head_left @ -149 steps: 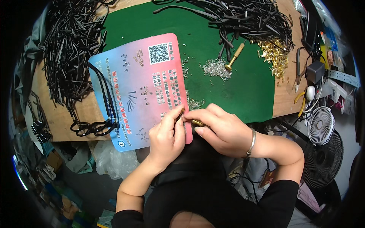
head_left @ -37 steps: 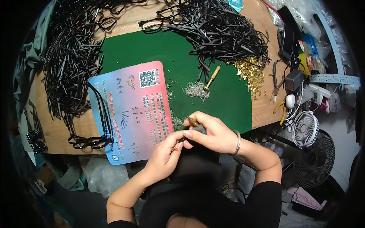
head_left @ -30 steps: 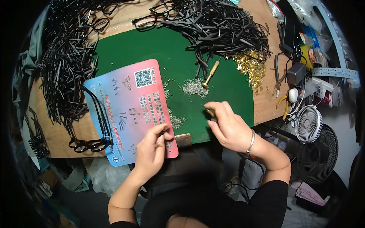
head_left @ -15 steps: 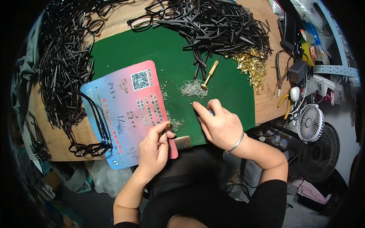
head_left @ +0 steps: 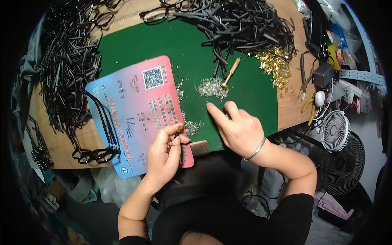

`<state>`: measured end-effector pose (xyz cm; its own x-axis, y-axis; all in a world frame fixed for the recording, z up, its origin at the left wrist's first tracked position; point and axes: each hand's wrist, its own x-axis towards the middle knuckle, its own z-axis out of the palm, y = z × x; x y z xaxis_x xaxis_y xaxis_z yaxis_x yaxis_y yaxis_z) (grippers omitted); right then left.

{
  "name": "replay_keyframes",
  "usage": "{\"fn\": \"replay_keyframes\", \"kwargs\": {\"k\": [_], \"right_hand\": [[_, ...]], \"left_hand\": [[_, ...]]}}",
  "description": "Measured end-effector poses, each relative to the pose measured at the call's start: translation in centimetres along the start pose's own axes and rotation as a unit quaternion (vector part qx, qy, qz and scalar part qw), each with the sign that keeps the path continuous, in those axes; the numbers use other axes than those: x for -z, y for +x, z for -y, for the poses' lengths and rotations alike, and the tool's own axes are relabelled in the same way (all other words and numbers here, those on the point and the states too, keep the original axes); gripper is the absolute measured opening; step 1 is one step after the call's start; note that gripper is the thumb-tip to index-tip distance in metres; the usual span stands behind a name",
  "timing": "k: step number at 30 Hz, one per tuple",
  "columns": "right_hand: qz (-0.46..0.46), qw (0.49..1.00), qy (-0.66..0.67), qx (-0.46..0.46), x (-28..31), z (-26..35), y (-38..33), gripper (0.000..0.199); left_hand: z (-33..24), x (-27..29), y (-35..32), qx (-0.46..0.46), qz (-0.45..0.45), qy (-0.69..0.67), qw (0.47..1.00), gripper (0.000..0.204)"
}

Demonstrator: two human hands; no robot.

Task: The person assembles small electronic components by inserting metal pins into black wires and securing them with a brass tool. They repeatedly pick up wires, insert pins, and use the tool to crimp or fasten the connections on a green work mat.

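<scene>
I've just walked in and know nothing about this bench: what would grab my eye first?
Probably the pink-and-blue printed card lying at the left of the green mat, with heaps of black eyeglass arms piled along the far edge and left side. Near the mat's right edge glitters a pile of gold parts. In front, the left hand pinches a small part over the card, while the right hand reaches toward silver screws.

Hands [head_left: 204, 139] over green mat [head_left: 171, 53]
</scene>
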<state>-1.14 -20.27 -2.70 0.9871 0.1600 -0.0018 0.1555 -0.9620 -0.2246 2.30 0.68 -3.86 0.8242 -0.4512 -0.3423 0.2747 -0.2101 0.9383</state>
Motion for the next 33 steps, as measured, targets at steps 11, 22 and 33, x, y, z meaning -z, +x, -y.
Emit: {"fn": "replay_keyframes", "kwargs": {"k": [11, 22, 33], "right_hand": [[-0.018, 0.999, 0.040, -0.013, -0.1, -0.5, -0.2, 0.046], [-0.033, 0.999, 0.008, -0.011, -0.5, -0.2, -0.1, 0.047], [0.030, 0.999, -0.010, -0.002, 0.3, 0.4, 0.3, 0.041]], "left_hand": [[0.3, -0.1, -0.2, -0.006, -0.002, -0.004, 1.000, 0.025], [0.0, -0.1, -0.1, -0.002, 0.002, -0.002, 1.000, 0.024], [0.1, 0.0, -0.2, 0.012, 0.003, -0.027, 1.000, 0.026]]}}
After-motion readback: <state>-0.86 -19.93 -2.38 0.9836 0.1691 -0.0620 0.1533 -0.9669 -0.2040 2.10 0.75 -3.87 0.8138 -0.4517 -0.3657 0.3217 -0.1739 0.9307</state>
